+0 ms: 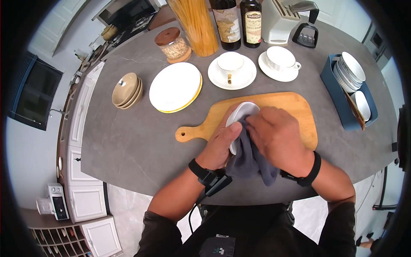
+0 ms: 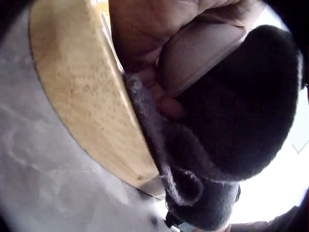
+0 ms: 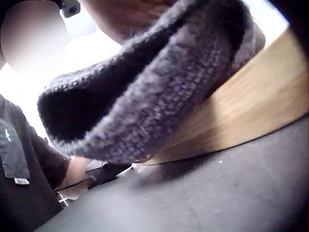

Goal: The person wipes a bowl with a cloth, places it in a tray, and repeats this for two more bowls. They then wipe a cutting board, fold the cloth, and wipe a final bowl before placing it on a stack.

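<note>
My left hand [image 1: 219, 143] grips a small white bowl [image 1: 233, 118] from its left side, the thumb over the rim. The bowl is tilted, with its mouth toward my right hand [image 1: 276, 132]. That hand pinches a dark grey cloth [image 1: 248, 160] and presses it into the bowl; the rest of the cloth hangs below both hands. Part of the bowl's side [image 2: 193, 55] shows under the fingers in the left wrist view. In the right wrist view the folded cloth [image 3: 159, 101] covers most of the work. Beneath the hands lies a wooden cutting board [image 1: 299, 113].
White plates [image 1: 175, 85] and stacked beige bowls [image 1: 125, 89] stand at left. Two white cups [image 1: 230, 62] [image 1: 280, 58] on saucers are behind the board. A blue bin [image 1: 342, 105] of dishes is at right. Bottles [image 1: 251, 25], pasta [image 1: 195, 25] and a jar [image 1: 172, 45] line the back.
</note>
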Available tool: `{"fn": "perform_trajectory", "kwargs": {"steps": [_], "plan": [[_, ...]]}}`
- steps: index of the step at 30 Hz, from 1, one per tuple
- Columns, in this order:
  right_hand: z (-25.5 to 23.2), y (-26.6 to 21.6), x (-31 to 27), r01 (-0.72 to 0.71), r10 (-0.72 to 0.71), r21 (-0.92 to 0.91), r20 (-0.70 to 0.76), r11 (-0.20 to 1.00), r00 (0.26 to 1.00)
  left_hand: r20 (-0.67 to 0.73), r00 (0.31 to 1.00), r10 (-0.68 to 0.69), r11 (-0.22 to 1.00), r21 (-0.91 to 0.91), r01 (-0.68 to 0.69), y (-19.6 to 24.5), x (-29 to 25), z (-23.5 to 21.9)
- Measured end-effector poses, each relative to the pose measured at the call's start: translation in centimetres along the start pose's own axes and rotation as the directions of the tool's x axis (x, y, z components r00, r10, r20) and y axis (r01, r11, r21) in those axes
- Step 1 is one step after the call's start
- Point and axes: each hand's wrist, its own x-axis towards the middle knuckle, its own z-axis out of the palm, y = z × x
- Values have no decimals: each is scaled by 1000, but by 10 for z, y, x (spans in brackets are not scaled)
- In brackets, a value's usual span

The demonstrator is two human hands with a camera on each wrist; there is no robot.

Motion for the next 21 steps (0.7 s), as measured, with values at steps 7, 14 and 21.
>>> {"fn": "perform_trajectory", "kwargs": {"steps": [7,14,21], "plan": [[5,-19,0,91,-66,290,-95,953,993,57,990,-126,975,-176,135,5,-9,-3],[-7,-7,-2,233,-251,179,85,956,964,-45,999,-11,1000,-3,11,5,-2,-6],[-8,5,-2,135,-122,-184,81,974,989,-17,1000,1,997,-75,-2,4,-1,5]]}}
